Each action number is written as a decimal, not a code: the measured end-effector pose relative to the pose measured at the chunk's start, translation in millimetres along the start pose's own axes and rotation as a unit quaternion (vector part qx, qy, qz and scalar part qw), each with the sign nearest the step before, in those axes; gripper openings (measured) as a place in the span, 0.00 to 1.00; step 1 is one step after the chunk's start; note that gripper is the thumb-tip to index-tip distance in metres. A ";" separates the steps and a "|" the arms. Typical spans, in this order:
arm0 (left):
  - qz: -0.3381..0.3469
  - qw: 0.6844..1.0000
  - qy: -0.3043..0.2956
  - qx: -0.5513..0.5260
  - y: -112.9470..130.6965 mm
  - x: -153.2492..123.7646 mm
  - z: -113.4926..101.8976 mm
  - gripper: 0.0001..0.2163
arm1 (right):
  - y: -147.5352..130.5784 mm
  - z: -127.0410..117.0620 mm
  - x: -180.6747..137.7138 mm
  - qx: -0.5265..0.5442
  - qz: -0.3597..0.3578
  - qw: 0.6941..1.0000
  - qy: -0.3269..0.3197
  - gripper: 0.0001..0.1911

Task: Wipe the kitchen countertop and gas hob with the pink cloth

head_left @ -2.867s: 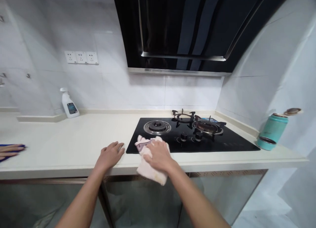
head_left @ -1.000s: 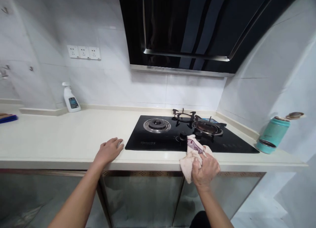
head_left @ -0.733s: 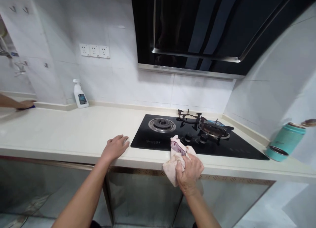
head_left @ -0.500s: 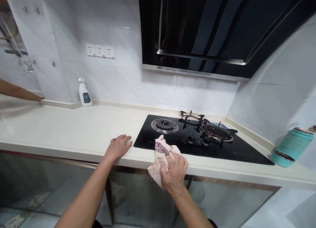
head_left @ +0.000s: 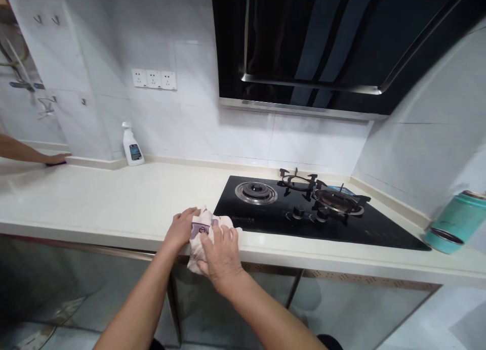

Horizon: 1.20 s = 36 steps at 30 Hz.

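My right hand [head_left: 224, 256] presses a crumpled pale pink cloth [head_left: 198, 246] with a purple print against the counter's front edge, its fingers bent over the fabric. The cloth drapes a little over that edge. My left hand [head_left: 182, 227] rests on the white countertop [head_left: 94, 201], fingers stretched out and touching the cloth's left side; their tips are partly hidden. Just right of both hands lies the black glass gas stove [head_left: 261, 223], with a burner [head_left: 256, 192] bare of its pan support and two black knobs.
A white spray bottle [head_left: 133, 147] stands against the wall. Another person's hand [head_left: 56, 159] is on the counter at far left, over something dark. Two pan supports [head_left: 298, 182] sit at the stove's back and right. A turquoise container [head_left: 461, 216] stands far right. The black range hood [head_left: 304, 46] hangs above.
My right hand has slid the cloth left along the counter's front edge, from before the stove up against my left hand. The left hand stays almost in place. The other person's hand has shifted slightly.
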State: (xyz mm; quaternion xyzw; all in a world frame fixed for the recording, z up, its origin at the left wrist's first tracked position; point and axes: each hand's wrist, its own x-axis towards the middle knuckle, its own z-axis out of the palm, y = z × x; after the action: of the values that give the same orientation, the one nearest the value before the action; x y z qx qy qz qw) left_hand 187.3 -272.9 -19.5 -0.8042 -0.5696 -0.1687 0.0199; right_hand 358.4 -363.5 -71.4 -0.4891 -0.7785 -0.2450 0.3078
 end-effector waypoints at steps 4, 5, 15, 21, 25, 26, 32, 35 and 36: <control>0.002 1.000 -0.002 0.005 -0.6 -1.1 -2.9 0.25 | 1.7 -2.2 1.8 -0.012 -0.021 1.000 0.002 0.50; 0.004 1.000 -0.002 0.007 -0.4 -1.3 -3.4 0.25 | 4.1 -4.4 -0.3 -0.011 -0.025 1.000 0.007 0.51; -0.016 1.000 -0.002 0.022 0.1 5.2 -0.1 0.22 | 40.4 -30.0 -36.2 -0.003 -0.039 0.997 0.066 0.46; -0.038 0.999 0.003 0.018 2.5 8.5 3.4 0.23 | 86.3 -52.1 -72.4 -0.013 -0.032 0.996 0.087 0.44; -0.041 0.999 0.004 0.015 2.0 8.2 2.7 0.23 | 121.0 -71.1 -97.9 -0.026 -0.025 0.996 0.086 0.44; -0.042 0.999 0.003 0.015 1.7 8.2 2.4 0.23 | 129.8 -75.8 -104.9 -0.032 -0.020 0.996 0.081 0.44; -0.044 0.999 0.010 0.015 -0.1 9.5 2.5 0.23 | 181.8 -97.4 -148.9 -0.059 0.003 0.996 0.064 0.41; -0.042 0.999 0.012 0.017 -0.6 10.0 2.5 0.23 | 205.9 -105.3 -167.3 -0.072 0.013 0.996 0.054 0.36; -0.042 0.999 0.012 0.017 -0.6 10.1 2.4 0.23 | 213.7 -107.9 -172.8 -0.077 0.017 0.996 0.051 0.36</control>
State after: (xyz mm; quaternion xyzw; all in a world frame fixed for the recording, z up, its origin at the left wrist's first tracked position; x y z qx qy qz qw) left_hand 190.3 -263.0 -18.9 -0.7772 -0.6053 -0.1687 0.0334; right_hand 636.6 -456.9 -103.9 -0.5114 -0.7324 -0.3232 0.3124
